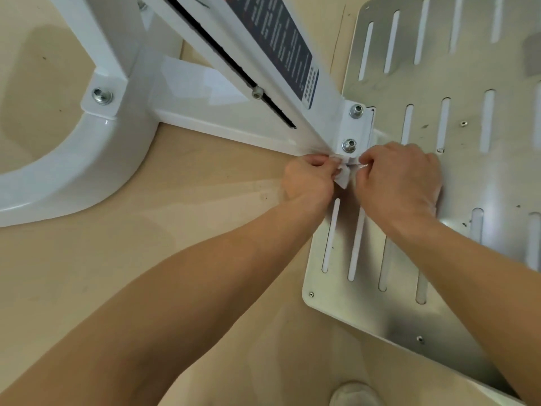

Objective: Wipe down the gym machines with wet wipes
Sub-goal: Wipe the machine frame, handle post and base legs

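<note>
The gym machine is standing white-framed on the floor, meeting the slotted metal plate at that plate's left edge; the left hand and right hand are both pinching the wet wipe between them, just below the lower bolt (a likely dirt trap); keeping it taut and threading it into the joint is looking wisest.
</note>
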### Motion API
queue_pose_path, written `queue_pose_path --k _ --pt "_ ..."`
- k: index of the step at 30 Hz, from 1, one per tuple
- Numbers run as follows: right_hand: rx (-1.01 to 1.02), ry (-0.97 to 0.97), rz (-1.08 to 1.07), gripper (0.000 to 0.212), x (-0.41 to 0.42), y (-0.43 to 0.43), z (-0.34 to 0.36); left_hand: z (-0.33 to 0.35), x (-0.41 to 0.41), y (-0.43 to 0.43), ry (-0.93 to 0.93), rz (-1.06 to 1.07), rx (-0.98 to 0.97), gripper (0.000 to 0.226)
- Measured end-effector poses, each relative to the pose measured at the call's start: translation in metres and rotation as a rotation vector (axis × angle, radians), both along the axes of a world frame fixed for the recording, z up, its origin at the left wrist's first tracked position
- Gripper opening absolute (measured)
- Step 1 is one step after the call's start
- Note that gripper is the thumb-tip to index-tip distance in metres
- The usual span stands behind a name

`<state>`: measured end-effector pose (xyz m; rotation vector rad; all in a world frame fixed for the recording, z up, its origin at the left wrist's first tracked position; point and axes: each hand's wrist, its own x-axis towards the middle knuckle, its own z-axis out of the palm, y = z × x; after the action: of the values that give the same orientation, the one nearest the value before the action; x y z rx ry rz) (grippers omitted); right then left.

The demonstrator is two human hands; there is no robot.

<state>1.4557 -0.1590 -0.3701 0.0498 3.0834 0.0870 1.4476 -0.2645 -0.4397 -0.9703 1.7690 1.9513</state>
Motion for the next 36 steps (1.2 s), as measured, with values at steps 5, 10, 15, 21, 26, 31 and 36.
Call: queue_pose_path --k 5,10,15,21,26,31,36 --pt "-0.051 0.014 -0.050 0.027 -0.007 0.003 0.004 0.010 0.000 -0.015 0.002 0.049 0.002 0.012" --pt "-0.195 0.039 -0.063 0.025 -0.004 -0.006 0.006 0.033 0.000 -0.036 0.054 0.238 0.126 0.009" --pt "-0.566 0.039 -0.046 0.017 0.004 -0.030 0.005 0.055 0.002 -0.049 0.150 0.168 0.028 0.007" --pt "-0.904 0.010 0.071 0.025 0.012 -0.056 0.009 0.068 0.015 -0.069 0.230 0.069 0.039 0.008" --pt "-0.844 0.051 0.056 0.011 0.007 -0.053 0.003 0.066 0.023 -0.086 0.222 -0.036 0.072 0.024" --pt "-0.823 0.119 0.020 0.015 -0.007 -0.058 0.007 0.068 0.018 -0.092 0.293 -0.005 -0.163 0.012" --pt "-0.958 0.209 0.067 0.023 -0.022 -0.077 0.024 0.077 0.000 -0.090 0.299 0.126 -0.307 0.017"
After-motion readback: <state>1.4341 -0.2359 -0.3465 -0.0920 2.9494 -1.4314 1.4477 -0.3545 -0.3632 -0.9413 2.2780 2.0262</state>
